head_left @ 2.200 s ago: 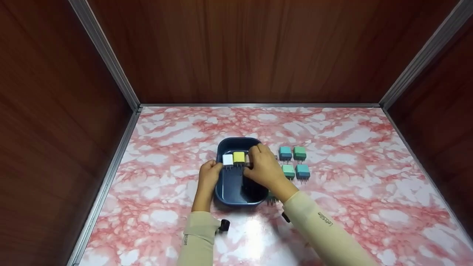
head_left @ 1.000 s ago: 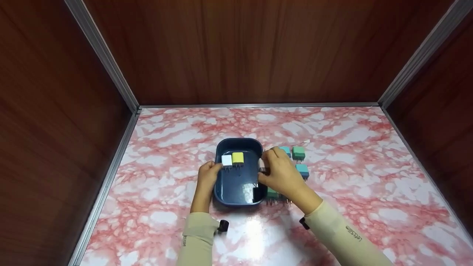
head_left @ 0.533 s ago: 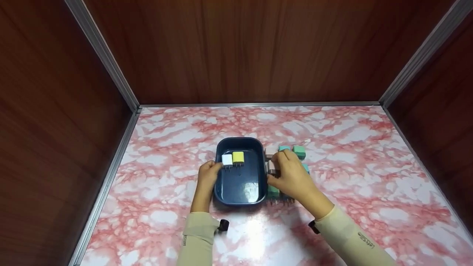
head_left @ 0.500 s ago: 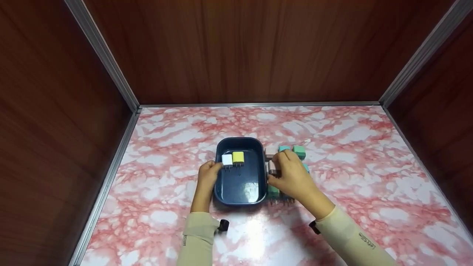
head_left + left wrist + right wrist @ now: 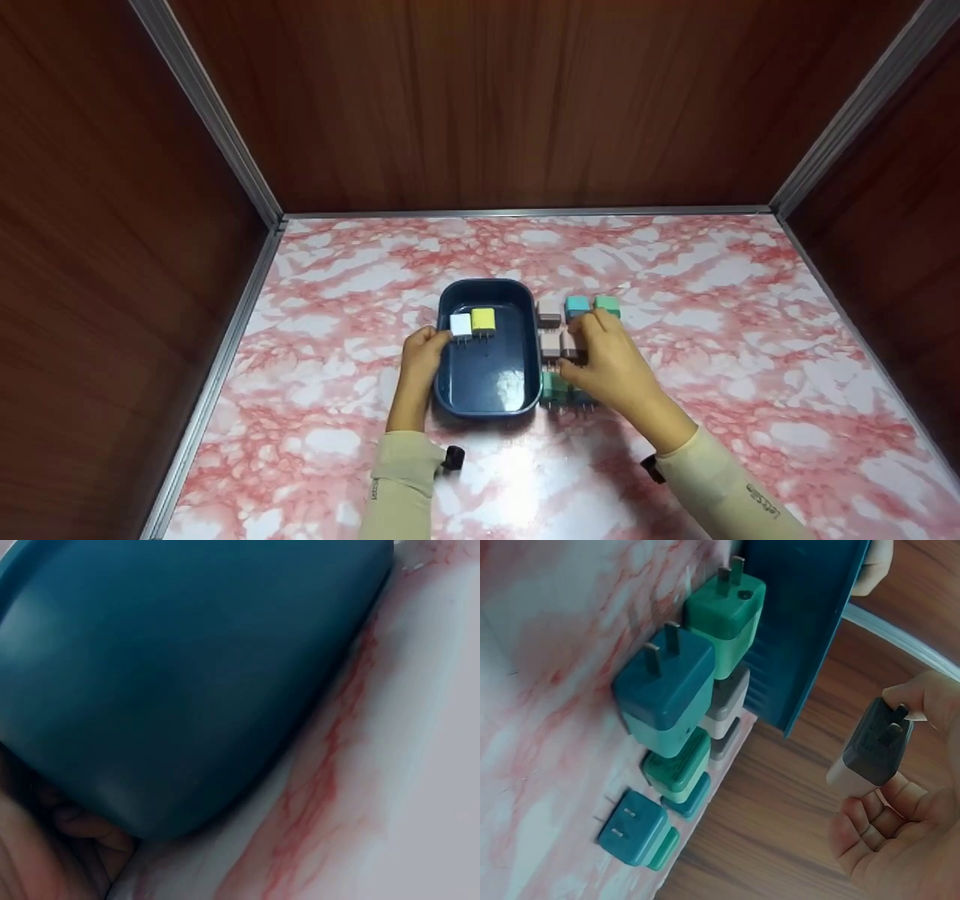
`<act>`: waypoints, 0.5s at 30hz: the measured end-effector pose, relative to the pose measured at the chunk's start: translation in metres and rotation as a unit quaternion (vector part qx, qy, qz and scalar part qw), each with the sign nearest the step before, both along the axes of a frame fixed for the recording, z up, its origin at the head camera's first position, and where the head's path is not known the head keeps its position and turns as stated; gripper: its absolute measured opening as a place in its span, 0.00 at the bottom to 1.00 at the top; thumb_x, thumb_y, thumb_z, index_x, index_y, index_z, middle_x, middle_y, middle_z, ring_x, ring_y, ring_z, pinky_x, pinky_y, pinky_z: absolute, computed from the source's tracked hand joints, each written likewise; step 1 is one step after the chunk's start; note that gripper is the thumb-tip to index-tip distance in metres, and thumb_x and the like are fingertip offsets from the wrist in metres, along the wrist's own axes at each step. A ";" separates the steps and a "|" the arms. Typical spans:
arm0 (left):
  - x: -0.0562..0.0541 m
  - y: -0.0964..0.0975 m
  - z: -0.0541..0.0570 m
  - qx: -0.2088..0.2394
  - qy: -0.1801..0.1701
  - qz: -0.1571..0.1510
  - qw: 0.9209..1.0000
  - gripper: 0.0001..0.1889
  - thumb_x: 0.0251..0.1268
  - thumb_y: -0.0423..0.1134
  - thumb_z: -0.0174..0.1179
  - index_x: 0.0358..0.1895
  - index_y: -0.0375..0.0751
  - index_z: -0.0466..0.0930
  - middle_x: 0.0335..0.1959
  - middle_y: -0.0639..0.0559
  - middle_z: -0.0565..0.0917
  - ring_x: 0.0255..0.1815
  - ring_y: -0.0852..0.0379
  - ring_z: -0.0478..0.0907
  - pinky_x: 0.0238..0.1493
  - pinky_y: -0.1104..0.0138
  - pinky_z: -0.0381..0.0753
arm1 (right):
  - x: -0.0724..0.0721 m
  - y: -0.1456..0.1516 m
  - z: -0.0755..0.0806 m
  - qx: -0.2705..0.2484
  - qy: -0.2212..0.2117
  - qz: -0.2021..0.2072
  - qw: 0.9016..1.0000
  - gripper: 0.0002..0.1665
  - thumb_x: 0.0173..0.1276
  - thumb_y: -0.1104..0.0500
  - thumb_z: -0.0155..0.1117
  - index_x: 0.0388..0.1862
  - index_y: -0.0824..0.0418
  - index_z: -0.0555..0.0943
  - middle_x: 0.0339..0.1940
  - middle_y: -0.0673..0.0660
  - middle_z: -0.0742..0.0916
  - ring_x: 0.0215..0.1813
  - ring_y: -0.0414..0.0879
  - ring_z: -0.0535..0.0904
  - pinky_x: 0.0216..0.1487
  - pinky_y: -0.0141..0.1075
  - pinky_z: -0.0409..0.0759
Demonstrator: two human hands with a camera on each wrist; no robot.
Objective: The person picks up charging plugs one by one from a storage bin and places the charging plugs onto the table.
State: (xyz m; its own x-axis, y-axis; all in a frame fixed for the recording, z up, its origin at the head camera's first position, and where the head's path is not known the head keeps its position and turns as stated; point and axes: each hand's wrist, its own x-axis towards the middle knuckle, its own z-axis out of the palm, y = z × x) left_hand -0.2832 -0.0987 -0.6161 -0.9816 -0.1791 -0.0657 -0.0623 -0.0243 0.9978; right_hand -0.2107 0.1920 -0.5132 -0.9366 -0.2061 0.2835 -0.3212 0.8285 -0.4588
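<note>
My right hand (image 5: 611, 360) pinches a pale pink and dark grey plug adapter (image 5: 870, 750), its two prongs showing, above the adapters right of a dark blue plastic container (image 5: 487, 411). My left hand (image 5: 424, 356) grips the container's left side, thumb at the rim; its fingers are partly hidden under the wall in the left wrist view. Inside the container are a white adapter (image 5: 460, 325) and a yellow adapter (image 5: 484, 319). Two pinkish adapters, the farther one (image 5: 549, 313) and the nearer one (image 5: 550, 344), stand along the container's right side.
Close to the right hand are a blue adapter (image 5: 577, 305), a green adapter (image 5: 608, 304), and a nearer green adapter (image 5: 555, 387) beside a dark blue adapter (image 5: 583, 396). Wooden panels (image 5: 480, 105) with metal edging enclose the red and white marbled table (image 5: 337, 285).
My right hand has moved out of the container to the right with the pinkish adapter, past the rim and over the other adapters. The left hand has stayed at the container's side.
</note>
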 end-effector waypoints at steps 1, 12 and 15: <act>0.000 0.000 0.000 0.001 0.000 0.000 1.000 0.21 0.57 0.33 0.63 0.15 0.48 0.61 0.13 0.61 0.59 0.19 0.60 0.57 0.22 0.69 0.54 | 0.000 0.002 -0.001 0.001 -0.002 -0.002 1.000 0.29 0.50 0.56 0.78 0.50 0.60 0.76 0.45 0.55 0.77 0.43 0.49 0.72 0.46 0.44 0.75; 0.000 0.000 0.000 -0.001 -0.002 0.002 1.000 0.20 0.57 0.34 0.62 0.15 0.48 0.61 0.14 0.59 0.59 0.19 0.60 0.57 0.22 0.69 0.55 | 0.007 0.018 -0.004 -0.009 -0.014 -0.020 1.000 0.30 0.50 0.56 0.80 0.50 0.60 0.75 0.48 0.58 0.78 0.48 0.53 0.74 0.50 0.48 0.77; 0.000 0.000 -0.001 -0.002 0.001 0.002 1.000 0.20 0.57 0.34 0.62 0.14 0.48 0.61 0.13 0.60 0.59 0.18 0.60 0.57 0.22 0.69 0.54 | 0.009 0.022 -0.004 -0.009 -0.025 -0.028 0.999 0.31 0.51 0.56 0.80 0.51 0.59 0.75 0.48 0.58 0.77 0.47 0.53 0.74 0.48 0.48 0.77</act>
